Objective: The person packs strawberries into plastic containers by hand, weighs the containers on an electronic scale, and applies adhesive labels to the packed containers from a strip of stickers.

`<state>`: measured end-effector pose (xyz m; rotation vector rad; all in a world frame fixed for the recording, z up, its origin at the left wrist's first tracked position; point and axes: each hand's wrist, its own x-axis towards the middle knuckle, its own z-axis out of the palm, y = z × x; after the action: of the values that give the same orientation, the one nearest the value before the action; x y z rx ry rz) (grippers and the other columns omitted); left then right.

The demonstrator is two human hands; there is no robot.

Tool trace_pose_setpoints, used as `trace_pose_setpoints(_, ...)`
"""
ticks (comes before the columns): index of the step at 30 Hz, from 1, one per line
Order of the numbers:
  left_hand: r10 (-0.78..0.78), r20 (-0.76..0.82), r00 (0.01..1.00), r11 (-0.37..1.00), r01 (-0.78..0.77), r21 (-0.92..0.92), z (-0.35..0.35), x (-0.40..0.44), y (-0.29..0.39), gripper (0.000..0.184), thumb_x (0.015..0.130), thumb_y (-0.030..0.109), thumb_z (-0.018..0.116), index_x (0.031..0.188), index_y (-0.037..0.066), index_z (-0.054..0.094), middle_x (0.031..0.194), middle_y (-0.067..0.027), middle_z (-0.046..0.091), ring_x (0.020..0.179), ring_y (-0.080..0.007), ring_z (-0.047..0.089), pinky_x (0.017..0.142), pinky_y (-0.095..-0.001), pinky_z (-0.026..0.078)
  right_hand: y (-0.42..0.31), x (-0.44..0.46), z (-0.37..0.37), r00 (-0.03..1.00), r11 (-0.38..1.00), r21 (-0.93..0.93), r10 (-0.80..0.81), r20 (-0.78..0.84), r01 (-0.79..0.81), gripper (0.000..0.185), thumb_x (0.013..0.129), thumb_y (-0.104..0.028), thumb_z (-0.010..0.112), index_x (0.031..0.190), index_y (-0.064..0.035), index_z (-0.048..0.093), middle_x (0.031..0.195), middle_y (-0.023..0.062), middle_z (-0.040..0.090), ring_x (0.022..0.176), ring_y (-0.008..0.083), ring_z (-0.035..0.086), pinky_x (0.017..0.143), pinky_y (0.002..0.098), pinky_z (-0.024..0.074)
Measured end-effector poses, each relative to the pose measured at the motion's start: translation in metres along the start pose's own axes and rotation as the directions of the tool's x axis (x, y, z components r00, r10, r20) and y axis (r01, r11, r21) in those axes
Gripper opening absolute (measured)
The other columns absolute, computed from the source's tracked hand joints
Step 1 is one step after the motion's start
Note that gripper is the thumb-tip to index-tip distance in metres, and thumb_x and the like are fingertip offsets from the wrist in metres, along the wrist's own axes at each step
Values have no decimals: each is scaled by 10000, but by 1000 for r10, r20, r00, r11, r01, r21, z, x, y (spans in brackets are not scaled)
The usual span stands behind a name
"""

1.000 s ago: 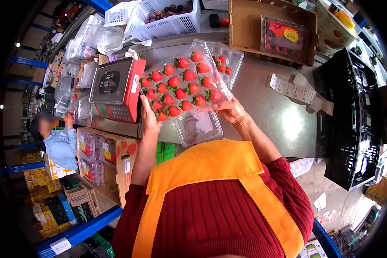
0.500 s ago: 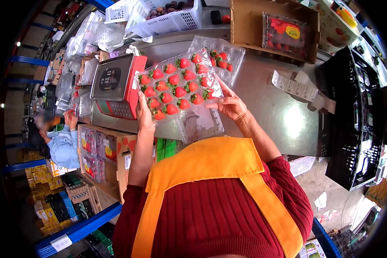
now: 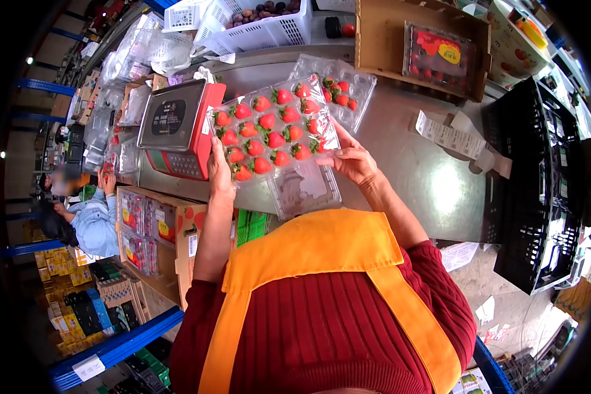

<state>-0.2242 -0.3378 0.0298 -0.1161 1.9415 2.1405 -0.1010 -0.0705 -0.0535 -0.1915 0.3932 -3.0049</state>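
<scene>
Left hand [image 3: 220, 172] and right hand [image 3: 356, 161] clasp a clear rectangular plastic tray [image 3: 241, 140] of red strawberries [image 3: 266, 121] between them, apparently film-wrapped.

left hand [image 3: 221, 167], right hand [image 3: 354, 159] hold strawberry tray [image 3: 275, 109] beside scale [image 3: 171, 118]

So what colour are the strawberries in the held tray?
The strawberries are bright red, best seen in the head view.

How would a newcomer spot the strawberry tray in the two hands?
On the metal table, find the red scale. Just right of it, the left hand and right hand hold a clear strawberry tray. Unlike the tray beyond, which shows bare cells, its rows are filled with strawberries.
</scene>
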Motion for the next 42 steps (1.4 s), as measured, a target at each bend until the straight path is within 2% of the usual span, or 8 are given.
trace_pose_setpoints(5, 74, -25, 997, 994, -71, 83, -3, 0, -1, 603, 971, 501, 413, 1269, -13, 517, 1251, -59, 550, 1105, -151, 534, 929, -285, 434, -2, -1, 4, 1000, 1000, 27, 16, -27, -16, 736, 785, 16, 468, 1476, -107, 244, 1404, 106, 433, 1241, 272, 485, 943, 515, 482)
trace_pose_setpoints(8, 143, -104, 984, 981, -127, 147, -10, 8, -12, 612, 964, 517, 417, 1250, -13, 527, 1221, -54, 564, 1091, -146, 535, 923, -290, 435, -4, -2, 8, 998, 999, 27, 24, -52, -22, 714, 799, -51, 492, 1471, -104, 258, 1401, 105, 436, 1226, 276, 497, 947, 528, 471)
trace_pose_setpoints(11, 59, 51, 997, 995, -62, 74, -13, 5, -7, 662, 952, 535, 417, 1370, 22, 400, 1360, -65, 467, 1210, -190, 492, 1000, -336, 426, -4, -2, 4, 996, 1000, 21, 18, -84, -17, 704, 804, -82, 508, 1466, -104, 270, 1395, 103, 445, 1210, 276, 508, 949, 521, 469)
trace_pose_setpoints(21, -80, 116, 990, 986, 95, -136, 2, -11, 7, 623, 970, 525, 362, 1408, 82, 335, 1400, -62, 426, 1235, -233, 471, 1015, -392, 421, -8, 3, 12, 996, 997, 18, 73, -44, -72, 677, 837, -205, 545, 1460, -125, 293, 1394, 123, 452, 1244, 263, 466, 1042, 468, 349)
trace_pose_setpoints(22, -74, 79, 994, 988, 84, -132, 7, -15, 9, 638, 970, 536, 347, 1357, 32, 403, 1332, -72, 498, 1157, -212, 542, 972, -357, 468, -9, 3, 14, 996, 997, 27, 74, -46, -73, 681, 837, -219, 551, 1460, -126, 292, 1395, 124, 451, 1251, 263, 458, 1051, 467, 336)
trace_pose_setpoints(25, -88, 181, 980, 975, 122, -187, 7, -15, 9, 634, 970, 535, 349, 1349, 30, 409, 1320, -77, 509, 1158, -220, 543, 975, -364, 468, -9, 4, 15, 995, 997, 10, 80, -56, -79, 697, 833, -256, 562, 1461, -123, 289, 1403, 127, 442, 1258, 266, 453, 1056, 464, 330)
trace_pose_setpoints(34, -114, 184, 976, 966, 152, -209, -7, -1, -7, 625, 966, 535, 364, 1329, 31, 431, 1288, -81, 534, 1120, -225, 565, 944, -370, 486, -8, 5, 14, 995, 997, -8, 72, -64, -73, 702, 845, -275, 537, 1467, -95, 263, 1399, 146, 442, 1256, 272, 457, 1035, 426, 372)
trace_pose_setpoints(42, -115, 134, 984, 987, 129, -93, 3, -9, -1, 616, 972, 520, 367, 1330, 23, 429, 1269, -83, 545, 1098, -212, 575, 937, -356, 489, -4, 11, 22, 974, 993, -25, 107, -199, -114, 636, 876, -441, 573, 1375, -78, 417, 1352, 135, 490, 1215, 281, 500, 1019, 458, 402)
